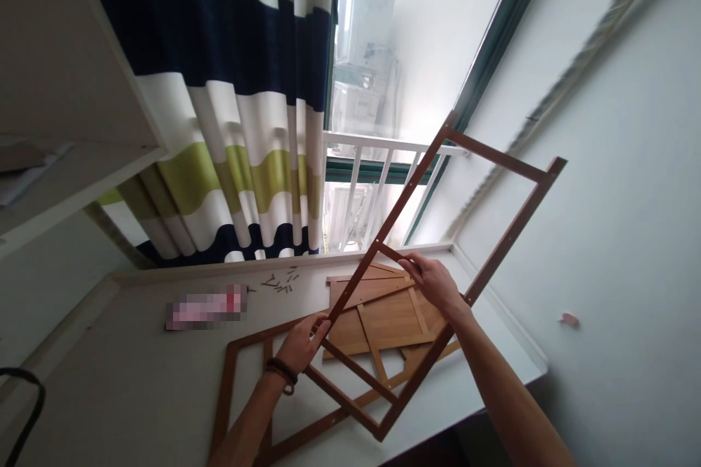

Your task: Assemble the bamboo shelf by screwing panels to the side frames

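Left hand [304, 341], right hand [435, 283] each clamped on raised wooden frame [498, 155]; panels [394, 317] beneath partly hidden (pink item [205, 306] pixelated).

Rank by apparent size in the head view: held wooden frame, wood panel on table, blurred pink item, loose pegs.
1. held wooden frame, though it is raised nearer the camera
2. wood panel
3. blurred pink item
4. loose pegs
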### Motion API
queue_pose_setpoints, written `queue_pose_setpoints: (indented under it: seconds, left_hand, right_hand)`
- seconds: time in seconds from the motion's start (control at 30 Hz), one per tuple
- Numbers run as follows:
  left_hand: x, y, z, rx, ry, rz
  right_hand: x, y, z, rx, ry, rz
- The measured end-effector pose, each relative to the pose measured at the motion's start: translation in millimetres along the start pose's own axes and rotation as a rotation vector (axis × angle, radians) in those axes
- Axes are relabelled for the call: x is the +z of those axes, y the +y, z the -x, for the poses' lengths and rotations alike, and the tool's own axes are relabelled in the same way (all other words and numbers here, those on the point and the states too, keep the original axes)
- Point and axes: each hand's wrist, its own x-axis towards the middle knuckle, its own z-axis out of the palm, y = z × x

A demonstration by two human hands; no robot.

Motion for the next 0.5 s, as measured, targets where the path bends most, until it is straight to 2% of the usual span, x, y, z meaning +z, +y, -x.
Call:
queue_pose_setpoints:
  seconds: [0.13, 0.3, 0.43, 0.5]
  left_hand:
    - [32.7, 0, -17, 0.026, -0.016, 0.009]
    - [68.6, 2, -49, 0.05, -0.109, -0.063]
    - [99.0, 0, -73, 0.148, -0.133, -0.07]
    - [118.9, 0, -86, 0.111, -0.164, -0.011]
  right_hand:
    - [-23, 25, 5, 0.073, 0.057, 0.106]
    - [-58, 82, 12, 0.251, 0.127, 0.17]
    - [-77, 125, 16, 0.358, 0.2, 0.053]
    - [-82, 142, 16, 0.361, 0.214, -0.074]
